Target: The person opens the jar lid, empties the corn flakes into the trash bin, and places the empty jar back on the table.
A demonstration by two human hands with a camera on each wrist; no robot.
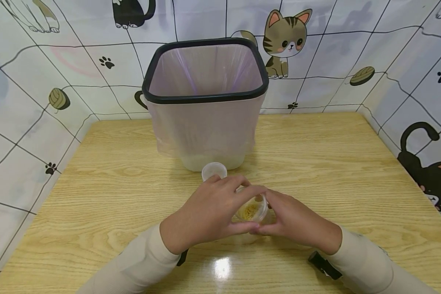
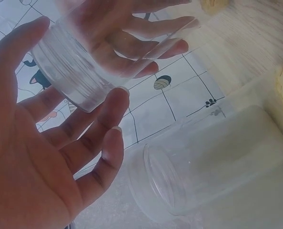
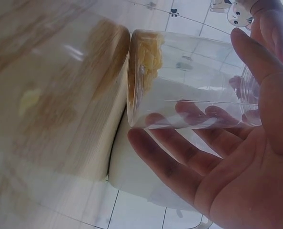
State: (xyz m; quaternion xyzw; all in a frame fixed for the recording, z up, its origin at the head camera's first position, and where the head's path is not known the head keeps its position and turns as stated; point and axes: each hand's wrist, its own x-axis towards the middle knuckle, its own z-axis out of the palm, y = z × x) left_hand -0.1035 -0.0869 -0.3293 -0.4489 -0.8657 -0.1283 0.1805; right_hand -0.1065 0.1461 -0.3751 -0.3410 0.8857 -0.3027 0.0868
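Both hands are round one clear jar (image 1: pixel 263 209) standing upright on the table. Yellow flaky pieces (image 3: pixel 150 57) lie at its bottom. My left hand (image 1: pixel 209 208) holds the mouth end, thumb and fingers on opposite sides of the ridged neck in the left wrist view. Lower down, my right hand (image 1: pixel 297 220) curves round the jar's side, fingers along one side and thumb near the neck in the right wrist view. A second clear jar (image 2: pixel 227 157) stands just beyond the left hand; only its pale round top shows in the head view.
A pale bin (image 1: pixel 209 122) with a black rim and a clear liner stands at the back of the wooden table (image 1: pixel 316 163), close behind the second jar. Cat-patterned sheeting (image 1: pixel 198 20) rises at the back and both sides.
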